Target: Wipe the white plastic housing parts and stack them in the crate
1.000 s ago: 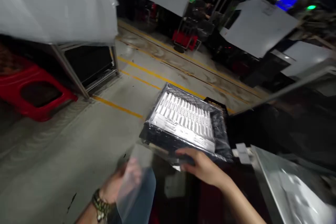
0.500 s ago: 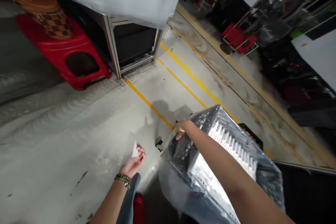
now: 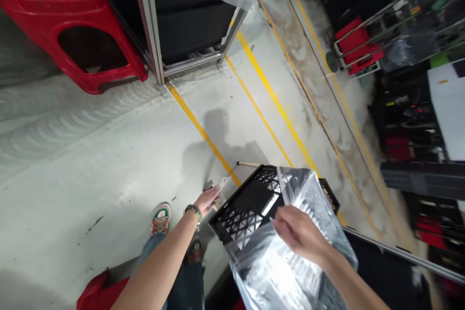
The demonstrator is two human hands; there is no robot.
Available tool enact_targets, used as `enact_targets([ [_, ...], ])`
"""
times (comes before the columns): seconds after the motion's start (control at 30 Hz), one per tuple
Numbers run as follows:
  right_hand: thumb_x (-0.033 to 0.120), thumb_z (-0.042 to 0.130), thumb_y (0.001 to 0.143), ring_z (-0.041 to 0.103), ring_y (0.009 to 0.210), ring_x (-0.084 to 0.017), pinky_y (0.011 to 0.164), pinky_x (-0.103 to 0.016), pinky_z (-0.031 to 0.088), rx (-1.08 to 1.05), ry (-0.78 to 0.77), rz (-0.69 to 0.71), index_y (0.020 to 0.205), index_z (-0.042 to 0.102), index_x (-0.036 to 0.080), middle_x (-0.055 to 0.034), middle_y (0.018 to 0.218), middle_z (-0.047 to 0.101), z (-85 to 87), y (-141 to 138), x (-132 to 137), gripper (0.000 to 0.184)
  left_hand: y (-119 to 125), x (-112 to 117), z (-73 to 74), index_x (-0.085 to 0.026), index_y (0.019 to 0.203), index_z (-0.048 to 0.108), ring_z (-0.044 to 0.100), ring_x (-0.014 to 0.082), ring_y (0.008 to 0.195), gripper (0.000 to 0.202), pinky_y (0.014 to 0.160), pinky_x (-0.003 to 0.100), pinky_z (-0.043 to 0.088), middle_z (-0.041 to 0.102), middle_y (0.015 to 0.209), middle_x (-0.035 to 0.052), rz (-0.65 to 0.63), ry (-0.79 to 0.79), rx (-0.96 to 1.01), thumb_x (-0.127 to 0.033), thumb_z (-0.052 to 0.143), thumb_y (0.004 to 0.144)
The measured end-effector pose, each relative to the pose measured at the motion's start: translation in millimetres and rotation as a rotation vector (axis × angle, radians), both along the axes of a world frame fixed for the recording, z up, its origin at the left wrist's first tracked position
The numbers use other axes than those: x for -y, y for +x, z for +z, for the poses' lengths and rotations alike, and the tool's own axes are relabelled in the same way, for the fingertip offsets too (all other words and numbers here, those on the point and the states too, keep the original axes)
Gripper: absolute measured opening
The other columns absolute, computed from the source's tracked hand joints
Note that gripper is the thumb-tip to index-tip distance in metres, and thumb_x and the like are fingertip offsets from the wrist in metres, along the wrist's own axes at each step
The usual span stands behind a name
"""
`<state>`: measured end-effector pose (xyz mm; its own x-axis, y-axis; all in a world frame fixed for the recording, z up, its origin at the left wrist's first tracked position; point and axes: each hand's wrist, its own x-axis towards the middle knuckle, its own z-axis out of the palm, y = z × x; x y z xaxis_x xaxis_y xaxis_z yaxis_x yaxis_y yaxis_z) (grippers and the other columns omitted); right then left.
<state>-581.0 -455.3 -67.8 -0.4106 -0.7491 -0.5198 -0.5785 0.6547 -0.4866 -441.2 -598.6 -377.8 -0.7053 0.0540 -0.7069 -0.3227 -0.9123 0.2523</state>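
My left hand [image 3: 208, 201] is closed on a small white slip [image 3: 224, 182], near the left corner of a black lattice-walled crate [image 3: 249, 199]. My right hand [image 3: 300, 233] is closed on the clear plastic bag [image 3: 279, 276], over the crate's near part. The bag covers the near and right portions of the crate. White ribbed parts show blurrily through the film. The crate's left end stands bare of plastic, with a pale label [image 3: 270, 204] inside. A thin pale stick [image 3: 249, 164] with a dark tip juts out beyond the crate's far corner.
A red stool [image 3: 127, 65] stands at the upper left beside a metal frame [image 3: 156, 29]. Yellow lines [image 3: 269, 87] cross the grey floor. A dark surface with a metal edge [image 3: 399, 252] lies right of the crate. Another red stool [image 3: 105, 293] is at the bottom left.
My right hand has drawn the plastic back toward me from the crate's far left end, baring the black lattice. My left hand has moved right, toward the crate, with the slip.
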Motion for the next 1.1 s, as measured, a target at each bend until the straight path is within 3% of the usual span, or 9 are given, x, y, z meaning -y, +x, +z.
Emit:
enact_targets([
  [0.07,0.017,0.058,0.095,0.045,0.063,-0.016,0.063,-0.033,0.037,-0.104,-0.075,0.079,0.078,0.047,0.024,0.0018,0.067,0.049,9.9,6.6,-26.1,0.021,-37.9,-21.2,-5.4,-0.015,0.112,0.067,0.067,0.0200,0.093,0.027,0.083,0.039,0.058,0.068,0.111,0.0066,-0.070,-0.092,-0.010,-0.037,0.059,0.100],
  [0.17,0.008,0.060,0.092,0.047,0.069,-0.016,0.071,-0.036,0.041,-0.128,-0.201,0.103,0.085,0.047,0.023,0.0011,0.072,0.051,7.6,16.9,-48.6,0.021,-80.6,-48.1,-10.8,-0.017,0.116,0.067,0.064,0.0258,0.112,0.028,0.098,0.048,0.053,0.066,0.126,0.0092,-0.127,-0.211,-0.047,-0.038,0.061,0.098],
  [0.3,0.003,0.059,0.091,0.044,0.069,-0.014,0.081,-0.041,0.044,-0.134,-0.257,0.064,0.088,0.049,0.021,0.0018,0.072,0.049,-0.2,20.7,-52.8,0.021,-104.9,-72.4,-13.4,-0.017,0.119,0.066,0.060,0.0294,0.123,0.033,0.106,0.056,0.047,0.064,0.133,0.0110,-0.175,-0.338,-0.085,-0.040,0.065,0.096],
  [0.47,0.001,0.059,0.088,0.045,0.066,-0.014,0.084,-0.041,0.046,-0.102,-0.303,0.085,0.087,0.050,0.020,0.0019,0.070,0.053,2.2,13.4,-45.7,0.021,-106.2,-84.0,-12.8,-0.018,0.122,0.065,0.060,0.0292,0.123,0.035,0.107,0.056,0.046,0.065,0.132,0.0111,-0.202,-0.460,-0.079,-0.042,0.063,0.097],
  [0.83,0.000,0.059,0.086,0.043,0.066,-0.013,0.079,-0.039,0.045,-0.069,-0.319,0.055,0.086,0.050,0.021,0.0025,0.068,0.052,3.7,9.1,-31.8,0.023,-95.0,-87.0,-14.4,-0.018,0.120,0.066,0.064,0.0273,0.116,0.034,0.104,0.054,0.049,0.067,0.126,0.0108,-0.224,-0.611,-0.013,-0.043,0.061,0.097],
  [1.1,-0.001,0.061,0.085,0.043,0.066,-0.013,0.078,-0.039,0.043,-0.032,-0.336,0.076,0.085,0.050,0.020,0.0016,0.069,0.054,2.7,9.2,-37.2,0.023,-95.2,-87.4,-14.8,-0.018,0.121,0.065,0.064,0.0266,0.115,0.032,0.102,0.053,0.051,0.067,0.125,0.0105,-0.269,-0.694,-0.022,-0.041,0.061,0.098],
])
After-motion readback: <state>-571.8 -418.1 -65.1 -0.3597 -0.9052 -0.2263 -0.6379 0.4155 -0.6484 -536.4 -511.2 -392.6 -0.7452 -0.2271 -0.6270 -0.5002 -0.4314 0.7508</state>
